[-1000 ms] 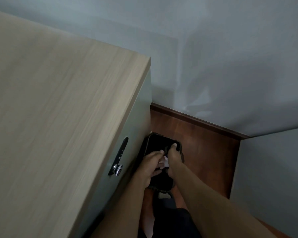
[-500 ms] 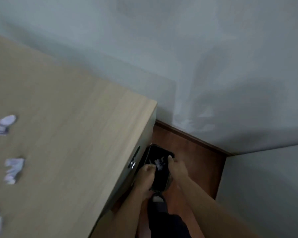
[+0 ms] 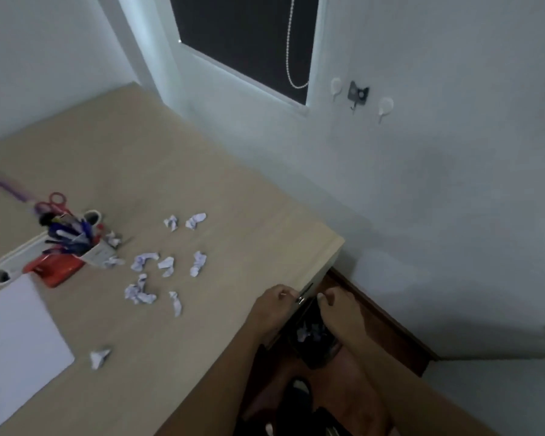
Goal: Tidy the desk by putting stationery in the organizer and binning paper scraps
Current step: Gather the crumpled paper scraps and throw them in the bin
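Observation:
Several crumpled paper scraps lie scattered mid-desk, and one more scrap sits nearer me. A white organizer full of pens stands at the left, with red scissors behind it. On the floor beside the desk's right end is a black bin with white scraps inside. My left hand hovers at the desk's corner edge, fingers loosely curled and holding nothing. My right hand hangs just above the bin, also holding nothing.
A red stapler-like object lies in front of the organizer, by a white paper sheet. A purple pen lies at the far left. A drawer handle sticks out between my hands. The wall and a window stand behind the desk.
Both hands rose out of the bin and let the paper go; it now lies inside. My view swung up and left, bringing the desk top into sight.

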`<state>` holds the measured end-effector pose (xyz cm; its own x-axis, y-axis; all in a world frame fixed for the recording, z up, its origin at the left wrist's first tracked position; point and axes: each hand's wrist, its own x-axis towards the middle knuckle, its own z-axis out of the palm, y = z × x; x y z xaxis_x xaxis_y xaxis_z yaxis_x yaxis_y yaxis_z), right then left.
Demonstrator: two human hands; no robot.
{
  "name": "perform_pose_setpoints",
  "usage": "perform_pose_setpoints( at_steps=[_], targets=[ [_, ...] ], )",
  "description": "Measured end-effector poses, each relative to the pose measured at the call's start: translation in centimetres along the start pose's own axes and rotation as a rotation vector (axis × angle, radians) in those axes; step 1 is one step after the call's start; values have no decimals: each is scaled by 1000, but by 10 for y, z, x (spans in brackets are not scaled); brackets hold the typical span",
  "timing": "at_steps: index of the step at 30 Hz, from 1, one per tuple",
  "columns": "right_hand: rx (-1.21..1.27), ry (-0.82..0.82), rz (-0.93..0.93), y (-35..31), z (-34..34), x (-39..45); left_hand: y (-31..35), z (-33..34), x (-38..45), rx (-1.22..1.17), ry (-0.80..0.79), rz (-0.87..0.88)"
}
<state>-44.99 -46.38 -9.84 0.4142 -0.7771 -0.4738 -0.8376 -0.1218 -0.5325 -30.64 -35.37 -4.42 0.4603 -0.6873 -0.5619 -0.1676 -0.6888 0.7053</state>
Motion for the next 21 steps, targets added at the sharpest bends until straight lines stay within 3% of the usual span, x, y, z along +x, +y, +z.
perform_pose_setpoints(
  at_steps=[7, 12, 15, 21],
  targets=[
    [-80, -22, -224, -98, 14, -2, -53, -86, -29, -47, 238, -14],
    [-114, -1, -363, -157, 44, -10, -126, -147, -71, 0, 467, -52],
    [-171, -26, -435, -184, 69, -22, -189, -174, -103, 115, 645, -122],
    [-344, -93, -535, -202, 120, -14, -273, -172, -127, 442, 673, -267]
  ],
)
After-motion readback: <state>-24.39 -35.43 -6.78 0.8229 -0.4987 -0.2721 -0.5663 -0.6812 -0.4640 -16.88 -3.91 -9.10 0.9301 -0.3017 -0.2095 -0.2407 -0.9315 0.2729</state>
